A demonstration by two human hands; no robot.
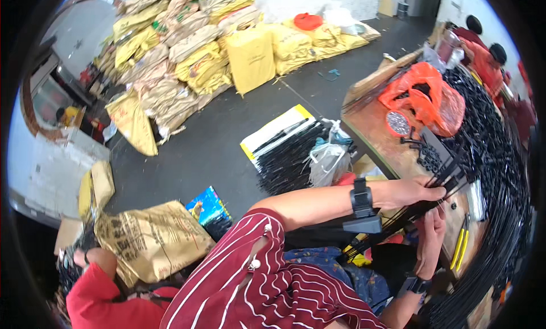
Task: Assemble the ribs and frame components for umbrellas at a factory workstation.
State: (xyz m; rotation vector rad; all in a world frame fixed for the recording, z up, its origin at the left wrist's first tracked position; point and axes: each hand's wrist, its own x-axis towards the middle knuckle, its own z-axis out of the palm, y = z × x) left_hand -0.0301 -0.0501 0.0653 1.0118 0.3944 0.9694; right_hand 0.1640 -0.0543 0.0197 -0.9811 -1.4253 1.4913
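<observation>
My left hand (418, 192) is closed round several thin black rods (455, 172) at the near edge of the work table. Just below it, my right hand (432, 232) has its thumb and fingers pinched together close to the rods' lower side; what sits between the fingertips is too small to make out. Pliers with yellow handles (460, 249) lie on the table to the right of my right hand. Beyond my left hand rests a cluster of small black parts (427, 158). A long bundle of black rods (495, 238) runs along the table's right side.
Orange plastic bags (424, 87) and a round tub of small metal pieces (397, 123) stand farther back on the table (369, 121). A black heap (483, 112) lies behind. Yellow sacks (250, 58) are stacked across the floor. Co-workers sit at lower left (105, 289) and upper right (483, 58).
</observation>
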